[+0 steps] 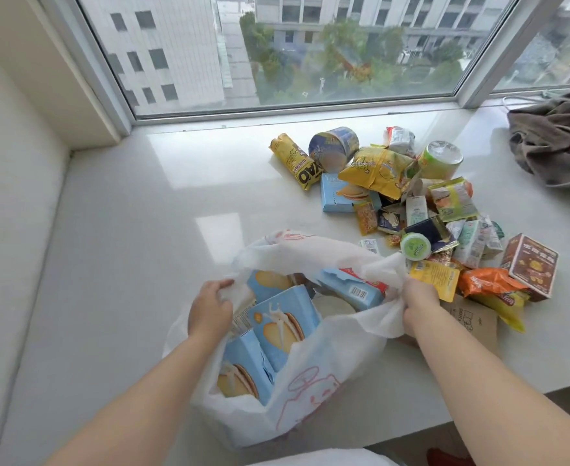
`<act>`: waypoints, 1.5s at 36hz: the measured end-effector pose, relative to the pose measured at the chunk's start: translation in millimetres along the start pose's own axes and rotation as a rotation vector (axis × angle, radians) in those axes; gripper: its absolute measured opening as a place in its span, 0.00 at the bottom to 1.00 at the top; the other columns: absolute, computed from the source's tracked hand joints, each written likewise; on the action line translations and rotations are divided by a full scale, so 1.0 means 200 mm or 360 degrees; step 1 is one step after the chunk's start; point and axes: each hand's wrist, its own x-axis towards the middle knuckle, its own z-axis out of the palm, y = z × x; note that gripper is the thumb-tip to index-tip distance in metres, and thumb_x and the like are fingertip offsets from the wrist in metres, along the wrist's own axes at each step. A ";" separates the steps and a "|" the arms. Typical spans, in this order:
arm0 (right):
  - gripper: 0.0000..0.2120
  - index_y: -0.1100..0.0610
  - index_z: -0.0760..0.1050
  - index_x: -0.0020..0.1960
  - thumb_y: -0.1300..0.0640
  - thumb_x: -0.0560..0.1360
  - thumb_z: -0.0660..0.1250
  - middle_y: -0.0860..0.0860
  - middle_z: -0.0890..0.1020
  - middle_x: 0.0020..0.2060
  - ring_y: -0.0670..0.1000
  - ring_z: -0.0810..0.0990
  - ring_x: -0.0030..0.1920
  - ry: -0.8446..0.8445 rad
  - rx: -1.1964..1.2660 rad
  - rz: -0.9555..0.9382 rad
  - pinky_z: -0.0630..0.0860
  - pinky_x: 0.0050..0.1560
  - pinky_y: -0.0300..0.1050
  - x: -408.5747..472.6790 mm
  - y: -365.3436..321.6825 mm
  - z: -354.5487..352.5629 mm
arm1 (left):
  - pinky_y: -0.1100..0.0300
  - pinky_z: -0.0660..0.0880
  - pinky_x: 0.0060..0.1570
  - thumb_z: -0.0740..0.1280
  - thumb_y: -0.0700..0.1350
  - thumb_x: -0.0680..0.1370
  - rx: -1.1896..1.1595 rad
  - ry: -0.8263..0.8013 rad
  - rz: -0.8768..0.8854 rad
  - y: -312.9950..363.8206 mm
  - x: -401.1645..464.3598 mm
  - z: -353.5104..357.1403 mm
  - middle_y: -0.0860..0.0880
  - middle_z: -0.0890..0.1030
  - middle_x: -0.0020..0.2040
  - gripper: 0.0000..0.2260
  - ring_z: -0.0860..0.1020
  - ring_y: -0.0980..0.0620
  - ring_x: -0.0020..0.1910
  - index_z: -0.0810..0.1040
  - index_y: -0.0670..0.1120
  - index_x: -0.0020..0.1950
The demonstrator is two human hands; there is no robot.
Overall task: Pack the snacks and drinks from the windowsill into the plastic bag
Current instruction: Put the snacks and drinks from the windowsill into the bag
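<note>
A white plastic bag point(314, 381) with red line drawings lies open on the windowsill in front of me. Inside it are several light-blue cake boxes point(282, 322). My left hand point(209, 309) grips the bag's left rim. At the right rim my right hand point(418, 306) holds a bunched handle. A heap of snacks lies to the right and beyond: a yellow bag point(377, 171), a blue tub point(334, 148), a green-lidded cup point(440, 159), a blue box point(339, 193), a brown carton point(532, 267), an orange packet point(488, 280).
The white windowsill point(176, 203) runs to the window frame behind and a wall at the left. A grey-brown crumpled cloth point(556, 142) lies at the far right. A brown paper piece point(475, 324) sits under my right wrist. The sill's front edge drops off at bottom right.
</note>
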 end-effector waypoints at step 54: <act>0.53 0.56 0.54 0.76 0.35 0.61 0.74 0.53 0.47 0.76 0.59 0.57 0.72 -0.0437 -0.2238 -0.1058 0.62 0.70 0.55 1.07 -0.34 -0.44 | 0.42 0.62 0.69 0.69 0.63 0.69 0.1116 -0.0910 0.0627 1.57 0.46 1.82 0.49 0.49 0.77 0.42 0.53 0.39 0.74 0.50 0.58 0.76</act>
